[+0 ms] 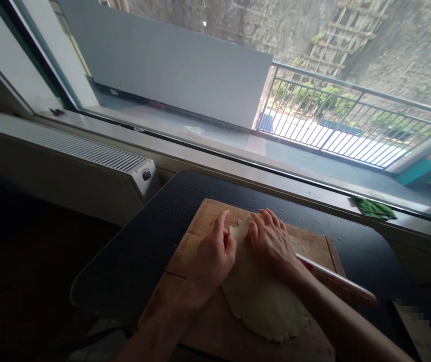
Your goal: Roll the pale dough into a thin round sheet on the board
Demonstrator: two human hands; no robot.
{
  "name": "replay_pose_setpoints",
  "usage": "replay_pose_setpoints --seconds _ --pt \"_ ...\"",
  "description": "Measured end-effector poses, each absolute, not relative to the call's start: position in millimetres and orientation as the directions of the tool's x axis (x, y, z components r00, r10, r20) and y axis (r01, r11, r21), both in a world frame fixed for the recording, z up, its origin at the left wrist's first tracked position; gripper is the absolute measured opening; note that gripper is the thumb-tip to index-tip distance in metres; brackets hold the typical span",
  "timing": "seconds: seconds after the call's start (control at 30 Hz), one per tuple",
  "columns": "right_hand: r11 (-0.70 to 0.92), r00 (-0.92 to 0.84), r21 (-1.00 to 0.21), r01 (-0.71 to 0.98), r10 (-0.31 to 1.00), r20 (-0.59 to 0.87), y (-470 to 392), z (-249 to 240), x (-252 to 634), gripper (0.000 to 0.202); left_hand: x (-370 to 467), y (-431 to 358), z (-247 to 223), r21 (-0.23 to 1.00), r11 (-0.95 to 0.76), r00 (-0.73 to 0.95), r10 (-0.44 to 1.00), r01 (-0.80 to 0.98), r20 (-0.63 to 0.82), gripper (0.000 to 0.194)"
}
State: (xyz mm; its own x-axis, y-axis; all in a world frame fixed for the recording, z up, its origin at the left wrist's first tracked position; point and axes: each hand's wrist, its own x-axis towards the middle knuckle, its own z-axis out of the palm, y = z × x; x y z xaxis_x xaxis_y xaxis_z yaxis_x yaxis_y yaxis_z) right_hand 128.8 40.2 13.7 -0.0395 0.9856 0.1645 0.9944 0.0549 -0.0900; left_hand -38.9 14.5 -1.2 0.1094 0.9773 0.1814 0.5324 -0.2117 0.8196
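Observation:
A flat sheet of pale dough (pixel 264 301) with a ragged edge lies on a wooden cutting board (pixel 196 226). My right hand (pixel 270 239) is over its far part, fingers bent and close together against the dough; the fingertips are partly hidden. Just left of the dough's far edge is my left hand (pixel 217 249), with index finger and thumb apart and nothing between them. A long tool with a smooth brown wooden handle (pixel 351 290) lies across the board's right side. My right forearm covers part of it, so I cannot tell its kind.
The board rests on a dark table (pixel 132 266) with rounded corners by a window. A white radiator (pixel 143 176) stands left of the table. On the window sill (pixel 238 173) lies a green cloth (pixel 373 207). A flat object (pixel 419 327) shows at lower right.

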Motion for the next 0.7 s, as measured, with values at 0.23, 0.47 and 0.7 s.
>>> replay_pose_setpoints --seconds 0.23,0.47,0.7 --pt "-0.082 0.099 -0.107 0.991 0.981 0.165 40.5 16.4 123.9 0.045 -57.3 27.7 4.3 0.972 0.0 0.331 0.94 0.235 -0.08 0.056" --pt "0.012 0.002 -0.077 0.997 0.983 0.183 50.0 13.7 128.7 0.046 -51.4 26.7 -7.9 0.94 -0.122 0.25 0.967 0.319 0.04 0.045" --pt "0.038 -0.023 -0.091 0.995 0.988 0.155 52.3 12.4 124.5 0.048 -48.3 24.3 -9.8 0.939 -0.114 0.184 0.981 0.325 0.056 0.042"
